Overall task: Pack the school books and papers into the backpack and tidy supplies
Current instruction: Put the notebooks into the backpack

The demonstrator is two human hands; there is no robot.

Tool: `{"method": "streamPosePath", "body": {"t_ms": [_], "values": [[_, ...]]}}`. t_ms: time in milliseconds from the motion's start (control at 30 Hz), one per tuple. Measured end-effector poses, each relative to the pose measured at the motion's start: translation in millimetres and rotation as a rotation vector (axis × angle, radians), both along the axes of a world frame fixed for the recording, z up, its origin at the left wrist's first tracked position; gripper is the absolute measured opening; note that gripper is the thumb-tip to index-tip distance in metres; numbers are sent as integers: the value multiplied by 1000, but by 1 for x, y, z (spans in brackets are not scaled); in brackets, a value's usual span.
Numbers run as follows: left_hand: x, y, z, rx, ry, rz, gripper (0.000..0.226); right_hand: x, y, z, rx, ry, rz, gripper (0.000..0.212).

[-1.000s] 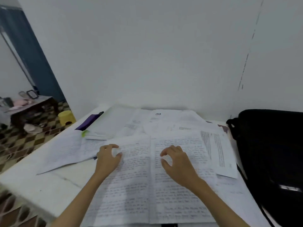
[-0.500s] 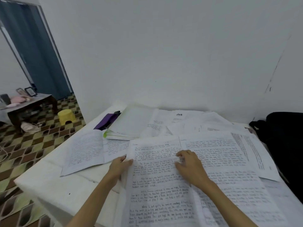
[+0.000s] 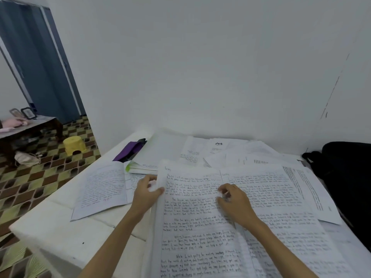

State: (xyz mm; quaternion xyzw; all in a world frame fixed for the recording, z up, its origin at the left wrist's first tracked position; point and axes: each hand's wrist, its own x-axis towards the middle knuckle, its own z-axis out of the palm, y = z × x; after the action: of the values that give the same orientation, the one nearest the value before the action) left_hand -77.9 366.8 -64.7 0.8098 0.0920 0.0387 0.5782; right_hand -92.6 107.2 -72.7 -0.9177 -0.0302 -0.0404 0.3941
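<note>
While the left hand (image 3: 147, 194) curls its fingers and thumb round the raised left edge of the handwritten sheets (image 3: 192, 215), the right hand (image 3: 233, 201) rests on the same page with fingers bent, fingertips touching the paper; whether it pinches anything I cannot tell. These sheets lie on a white table (image 3: 60, 233) amid loose papers (image 3: 236, 155), an open notebook (image 3: 102, 189) just left of them, and a purple case (image 3: 130, 150) near the wall. A black backpack (image 3: 345, 177) stands at the table's right end, cut off by the frame. Beyond, a checkered floor holds a yellow stool (image 3: 73, 145). Most writing is too blurred to read.
</note>
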Motion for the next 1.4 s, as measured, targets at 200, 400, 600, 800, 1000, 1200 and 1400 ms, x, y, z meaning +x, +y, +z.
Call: {"method": "streamPosePath", "body": {"t_ms": [200, 400, 600, 800, 1000, 1200, 1400], "values": [[11, -19, 24, -171, 63, -106, 38, 2, -9, 9, 202, 42, -39, 14], [49, -26, 91, 17, -123, -102, 48, 7, -31, 50, 450, 208, 18, 15], [46, -97, 156, 55, -51, -439, 26, 5, -73, 97, 620, 156, -20, 42], [24, -198, 125, 210, 76, -739, 48, -7, -112, 119, 665, 330, 56, 63], [46, -208, 49, 483, 31, -743, 47, -16, -138, 71, 357, 387, -179, 20], [66, -149, -1, 303, 145, -214, 62, -13, -136, 31, 25, 295, -371, 29], [55, -143, 3, -197, 284, -308, 16, -9, -118, 27, 134, 275, -501, 35]]}}
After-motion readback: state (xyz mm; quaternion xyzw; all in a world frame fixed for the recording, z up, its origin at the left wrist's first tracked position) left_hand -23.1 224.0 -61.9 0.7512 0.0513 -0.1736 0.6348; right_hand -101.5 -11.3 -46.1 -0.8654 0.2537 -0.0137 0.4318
